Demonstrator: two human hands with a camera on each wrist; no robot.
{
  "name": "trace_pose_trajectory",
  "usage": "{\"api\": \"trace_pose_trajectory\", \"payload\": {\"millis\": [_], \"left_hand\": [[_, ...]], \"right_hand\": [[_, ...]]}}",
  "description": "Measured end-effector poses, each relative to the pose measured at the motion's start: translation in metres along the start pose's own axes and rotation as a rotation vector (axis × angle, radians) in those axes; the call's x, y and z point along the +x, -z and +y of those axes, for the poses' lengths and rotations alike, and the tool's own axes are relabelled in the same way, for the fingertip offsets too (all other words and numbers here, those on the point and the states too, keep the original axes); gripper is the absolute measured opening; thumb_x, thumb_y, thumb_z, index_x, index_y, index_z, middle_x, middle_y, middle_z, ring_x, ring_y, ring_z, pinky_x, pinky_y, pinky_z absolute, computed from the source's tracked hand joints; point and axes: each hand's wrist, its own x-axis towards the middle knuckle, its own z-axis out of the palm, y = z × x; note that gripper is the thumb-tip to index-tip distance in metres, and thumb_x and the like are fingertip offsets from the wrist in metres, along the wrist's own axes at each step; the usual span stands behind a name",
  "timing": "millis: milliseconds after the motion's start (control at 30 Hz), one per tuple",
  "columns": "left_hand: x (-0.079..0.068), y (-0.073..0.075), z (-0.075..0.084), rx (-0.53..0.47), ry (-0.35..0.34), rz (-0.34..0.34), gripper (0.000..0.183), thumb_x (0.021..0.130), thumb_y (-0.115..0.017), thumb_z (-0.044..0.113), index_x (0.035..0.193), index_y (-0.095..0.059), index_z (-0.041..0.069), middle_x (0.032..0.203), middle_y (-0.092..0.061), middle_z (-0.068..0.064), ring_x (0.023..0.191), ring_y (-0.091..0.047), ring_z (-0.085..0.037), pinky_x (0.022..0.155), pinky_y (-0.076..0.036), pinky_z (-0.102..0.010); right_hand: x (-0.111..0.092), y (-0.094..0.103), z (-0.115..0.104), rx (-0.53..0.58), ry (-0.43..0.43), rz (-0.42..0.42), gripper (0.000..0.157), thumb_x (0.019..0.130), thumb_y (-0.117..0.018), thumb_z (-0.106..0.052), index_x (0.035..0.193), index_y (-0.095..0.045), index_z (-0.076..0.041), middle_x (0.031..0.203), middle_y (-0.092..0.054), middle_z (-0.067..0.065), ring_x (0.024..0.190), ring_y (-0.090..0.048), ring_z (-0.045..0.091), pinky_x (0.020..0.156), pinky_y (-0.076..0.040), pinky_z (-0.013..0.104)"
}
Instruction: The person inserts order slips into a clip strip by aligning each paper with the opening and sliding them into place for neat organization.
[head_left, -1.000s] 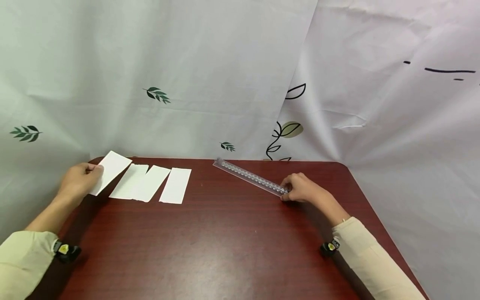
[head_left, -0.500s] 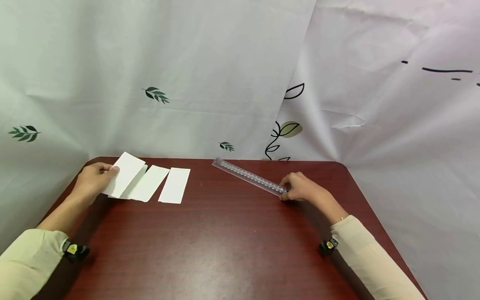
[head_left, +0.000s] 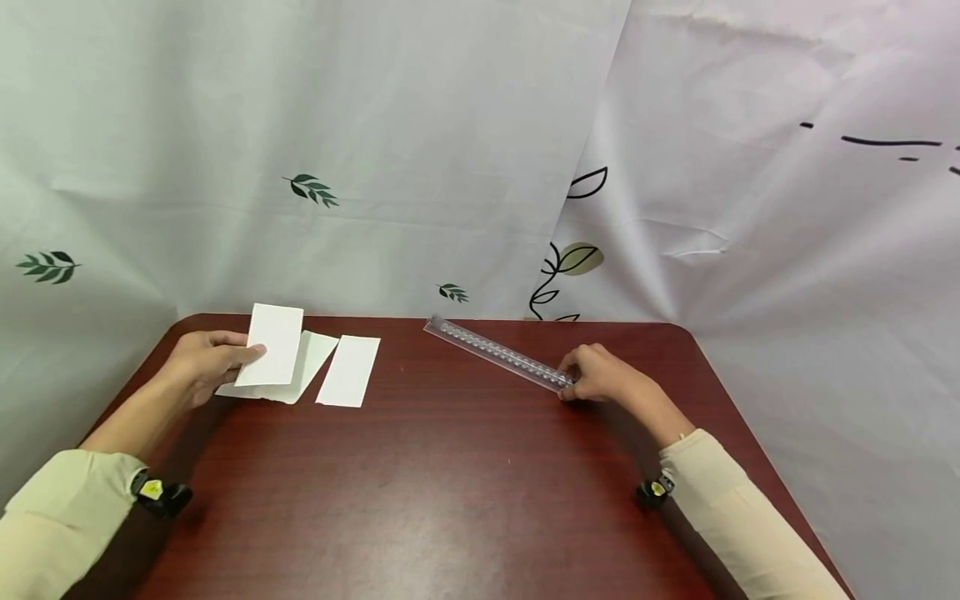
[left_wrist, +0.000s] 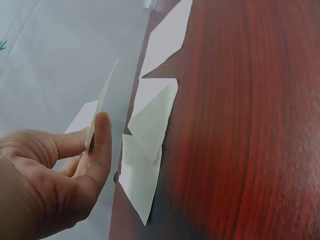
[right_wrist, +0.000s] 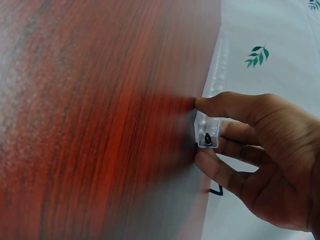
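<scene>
At the back left of the table, my left hand [head_left: 206, 362] pinches a white paper piece [head_left: 276, 337] between thumb and fingers, raised with its face toward the head camera. The left wrist view shows this piece nearly edge-on. Behind it, two overlapping white paper pieces [head_left: 313, 362] lie flat, partly hidden. A third paper piece [head_left: 349, 372] lies just to their right. My right hand [head_left: 606, 377] grips the near end of a long clear plastic strip [head_left: 501, 355] with a row of bumps. In the right wrist view, thumb and fingers hold the strip's boxy end [right_wrist: 208, 131], which has a black spot.
A reddish-brown wooden table [head_left: 420, 492] with rounded far corners carries everything. White cloth [head_left: 420, 150] with leaf prints hangs right behind its far edge and along the sides. A strapped wrist camera [head_left: 161, 493] sits at the left cuff.
My left hand has moved right with the paper piece, turning it more upright, now in front of the overlapping pieces. The right hand and plastic strip have stayed put.
</scene>
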Motion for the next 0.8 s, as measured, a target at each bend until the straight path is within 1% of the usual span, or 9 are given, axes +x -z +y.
{"api": "trace_pose_trajectory", "payload": {"millis": [100, 167, 267, 333, 400, 467, 600, 700, 800], "left_hand": [[0.001, 0.000, 0.001, -0.054, 0.020, -0.068, 0.033, 0.111, -0.072, 0.012, 0.137, -0.057, -0.003, 0.091, -0.073, 0.022, 0.087, -0.072, 0.003, 0.079, -0.065, -0.022], [0.002, 0.000, 0.001, -0.046, 0.026, -0.103, 0.046, 0.111, -0.072, 0.012, 0.146, -0.051, -0.009, 0.092, -0.073, 0.024, 0.089, -0.072, 0.006, 0.081, -0.063, -0.019], [0.004, 0.000, 0.001, -0.024, 0.020, -0.133, 0.064, 0.110, -0.074, 0.014, 0.155, -0.041, -0.017, 0.096, -0.074, 0.024, 0.092, -0.071, 0.008, 0.083, -0.062, -0.017], [0.005, -0.002, -0.001, -0.002, 0.012, -0.148, 0.073, 0.110, -0.075, 0.017, 0.160, -0.035, -0.020, 0.100, -0.074, 0.023, 0.094, -0.070, 0.009, 0.085, -0.062, -0.017], [0.007, -0.004, -0.001, 0.008, 0.008, -0.158, 0.077, 0.110, -0.075, 0.017, 0.162, -0.033, -0.020, 0.101, -0.074, 0.022, 0.096, -0.069, 0.009, 0.086, -0.062, -0.017], [0.009, -0.007, -0.001, 0.026, 0.007, -0.167, 0.079, 0.110, -0.075, 0.018, 0.164, -0.032, -0.019, 0.102, -0.072, 0.024, 0.097, -0.068, 0.009, 0.087, -0.061, -0.017], [0.011, -0.013, 0.002, 0.061, 0.012, -0.162, 0.083, 0.109, -0.077, 0.020, 0.169, -0.031, -0.015, 0.100, -0.068, 0.029, 0.097, -0.068, 0.010, 0.086, -0.060, -0.016], [0.013, -0.019, 0.004, 0.052, 0.005, -0.160, 0.084, 0.109, -0.077, 0.019, 0.171, -0.030, -0.012, 0.100, -0.069, 0.028, 0.097, -0.069, 0.009, 0.086, -0.061, -0.016], [0.015, -0.026, 0.007, 0.009, -0.008, -0.150, 0.084, 0.108, -0.078, 0.015, 0.171, -0.030, -0.012, 0.100, -0.073, 0.023, 0.095, -0.072, 0.006, 0.086, -0.063, -0.019]], "right_hand": [[0.001, 0.000, 0.002, 0.015, 0.001, -0.009, 0.033, 0.089, -0.094, -0.022, 0.114, -0.085, -0.003, 0.104, -0.081, 0.007, 0.089, -0.064, 0.019, 0.084, -0.056, 0.036], [0.004, -0.003, 0.009, 0.021, 0.015, -0.013, 0.034, 0.088, -0.095, -0.024, 0.114, -0.085, -0.004, 0.103, -0.081, 0.007, 0.088, -0.065, 0.020, 0.083, -0.057, 0.038], [0.021, -0.022, 0.041, 0.023, 0.047, 0.013, 0.036, 0.087, -0.096, -0.031, 0.111, -0.085, -0.008, 0.100, -0.080, 0.004, 0.087, -0.064, 0.018, 0.078, -0.056, 0.036], [0.031, -0.033, 0.063, 0.022, 0.078, 0.024, 0.037, 0.088, -0.096, -0.040, 0.111, -0.086, -0.013, 0.099, -0.079, 0.000, 0.086, -0.063, 0.015, 0.076, -0.055, 0.033], [0.034, -0.037, 0.070, 0.017, 0.085, 0.033, 0.037, 0.087, -0.096, -0.041, 0.110, -0.086, -0.013, 0.099, -0.079, 0.000, 0.085, -0.063, 0.014, 0.074, -0.054, 0.033], [0.027, -0.028, 0.055, 0.018, 0.079, 0.014, 0.037, 0.088, -0.096, -0.038, 0.111, -0.086, -0.012, 0.100, -0.080, 0.002, 0.085, -0.063, 0.016, 0.075, -0.055, 0.034], [0.004, -0.004, 0.010, 0.006, 0.047, 0.000, 0.032, 0.089, -0.094, -0.024, 0.112, -0.085, -0.003, 0.101, -0.080, 0.009, 0.088, -0.066, 0.022, 0.081, -0.058, 0.038], [-0.003, 0.000, -0.001, -0.022, 0.027, 0.022, 0.030, 0.090, -0.093, -0.021, 0.111, -0.085, -0.003, 0.100, -0.081, 0.009, 0.091, -0.068, 0.021, 0.086, -0.059, 0.038], [-0.002, -0.001, -0.002, -0.041, 0.009, 0.030, 0.031, 0.088, -0.096, -0.023, 0.111, -0.086, -0.005, 0.099, -0.082, 0.006, 0.092, -0.070, 0.019, 0.089, -0.061, 0.040]]}}
